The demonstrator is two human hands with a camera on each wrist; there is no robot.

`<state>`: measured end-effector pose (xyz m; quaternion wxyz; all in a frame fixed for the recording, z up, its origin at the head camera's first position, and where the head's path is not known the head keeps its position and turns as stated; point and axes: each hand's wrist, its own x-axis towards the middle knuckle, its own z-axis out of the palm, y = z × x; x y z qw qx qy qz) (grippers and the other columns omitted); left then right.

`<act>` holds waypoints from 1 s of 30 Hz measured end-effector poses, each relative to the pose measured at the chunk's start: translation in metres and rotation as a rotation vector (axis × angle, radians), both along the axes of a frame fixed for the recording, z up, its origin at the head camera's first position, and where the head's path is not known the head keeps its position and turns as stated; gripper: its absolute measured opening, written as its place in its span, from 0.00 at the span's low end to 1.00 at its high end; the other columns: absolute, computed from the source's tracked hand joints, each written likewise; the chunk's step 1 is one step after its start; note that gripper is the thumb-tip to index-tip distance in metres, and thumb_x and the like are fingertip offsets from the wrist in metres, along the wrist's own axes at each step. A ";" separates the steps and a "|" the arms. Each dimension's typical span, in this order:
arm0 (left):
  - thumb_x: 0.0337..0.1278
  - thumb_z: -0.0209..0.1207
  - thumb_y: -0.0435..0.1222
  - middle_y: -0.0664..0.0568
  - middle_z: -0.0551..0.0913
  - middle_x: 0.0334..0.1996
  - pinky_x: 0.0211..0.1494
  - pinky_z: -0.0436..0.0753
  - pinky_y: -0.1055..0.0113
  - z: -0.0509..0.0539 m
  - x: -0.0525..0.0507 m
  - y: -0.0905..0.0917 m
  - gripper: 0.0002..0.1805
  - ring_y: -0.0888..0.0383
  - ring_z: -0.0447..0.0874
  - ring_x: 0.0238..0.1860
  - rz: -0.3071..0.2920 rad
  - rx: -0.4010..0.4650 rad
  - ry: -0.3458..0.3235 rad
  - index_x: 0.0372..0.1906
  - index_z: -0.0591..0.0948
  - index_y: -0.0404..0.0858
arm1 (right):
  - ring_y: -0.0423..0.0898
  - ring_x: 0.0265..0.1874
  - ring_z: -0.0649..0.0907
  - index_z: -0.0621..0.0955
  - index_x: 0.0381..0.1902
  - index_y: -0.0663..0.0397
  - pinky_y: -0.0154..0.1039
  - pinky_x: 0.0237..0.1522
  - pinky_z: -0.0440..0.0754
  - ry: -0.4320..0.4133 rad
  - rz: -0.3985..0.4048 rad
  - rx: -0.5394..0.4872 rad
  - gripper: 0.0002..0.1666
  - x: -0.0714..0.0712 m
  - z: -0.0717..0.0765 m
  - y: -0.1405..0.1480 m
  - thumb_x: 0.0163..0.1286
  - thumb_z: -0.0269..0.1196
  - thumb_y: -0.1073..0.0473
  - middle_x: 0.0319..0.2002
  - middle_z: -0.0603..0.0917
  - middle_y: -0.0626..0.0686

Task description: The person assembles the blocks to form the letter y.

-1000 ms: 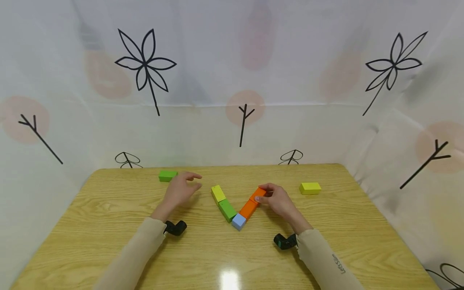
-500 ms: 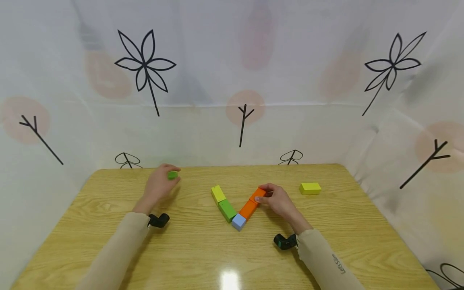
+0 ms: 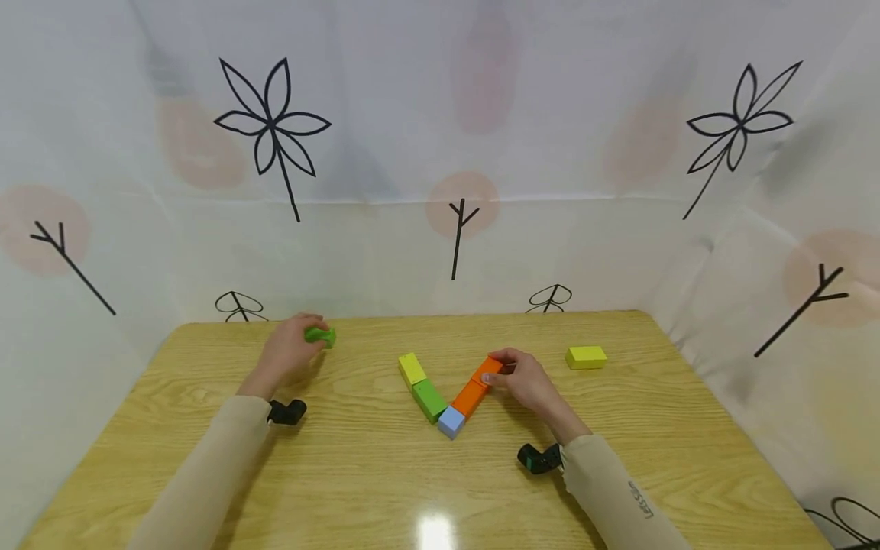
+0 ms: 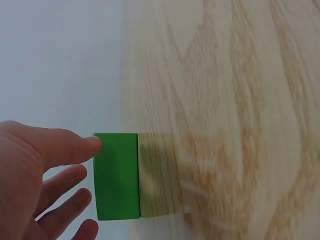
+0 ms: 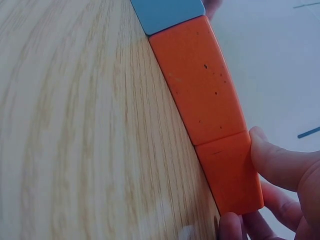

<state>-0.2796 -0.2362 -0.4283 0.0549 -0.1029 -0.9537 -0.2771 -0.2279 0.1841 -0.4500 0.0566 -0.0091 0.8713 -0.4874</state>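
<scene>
In the head view, my left hand [image 3: 289, 345] is at a green block [image 3: 325, 337] near the table's back left, its fingers around the block. The left wrist view shows the thumb against an edge of this green block [image 4: 117, 176]; the index finger is hidden. My right hand [image 3: 529, 383] grips the upper orange block [image 3: 490, 369], thumb on one side and fingers at its end. A second orange block [image 5: 200, 82] adjoins it and meets a light blue block [image 3: 451, 422]. From there a green block [image 3: 429, 400] and a yellow block [image 3: 412, 369] form the V's left arm.
Another yellow block [image 3: 586, 357] lies on the table's right, beyond my right hand. The wooden table [image 3: 371, 489] ends at the back against a white patterned cloth [image 3: 371, 252].
My left hand has moved left from beside the V to the far green block, and its fingers have closed around it. The right hand has stayed on the orange block.
</scene>
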 end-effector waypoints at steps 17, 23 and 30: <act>0.63 0.58 0.24 0.38 0.75 0.63 0.59 0.74 0.40 -0.004 -0.001 -0.006 0.13 0.36 0.72 0.61 0.045 -0.015 -0.082 0.48 0.85 0.39 | 0.52 0.46 0.79 0.78 0.61 0.60 0.45 0.48 0.79 -0.011 -0.005 -0.003 0.27 0.002 -0.001 -0.001 0.66 0.70 0.60 0.50 0.80 0.58; 0.65 0.61 0.27 0.38 0.76 0.61 0.58 0.74 0.39 -0.002 0.002 -0.004 0.11 0.36 0.73 0.59 0.045 -0.019 -0.080 0.48 0.84 0.40 | 0.51 0.46 0.80 0.78 0.62 0.60 0.46 0.48 0.79 -0.008 -0.002 0.010 0.27 0.001 -0.001 -0.001 0.66 0.70 0.60 0.50 0.81 0.57; 0.65 0.62 0.30 0.37 0.76 0.61 0.58 0.74 0.40 0.001 0.002 -0.001 0.09 0.36 0.74 0.59 0.036 -0.040 -0.058 0.48 0.84 0.40 | 0.51 0.45 0.80 0.78 0.62 0.60 0.46 0.48 0.78 -0.007 0.000 0.010 0.27 0.001 0.001 0.000 0.66 0.70 0.60 0.49 0.82 0.57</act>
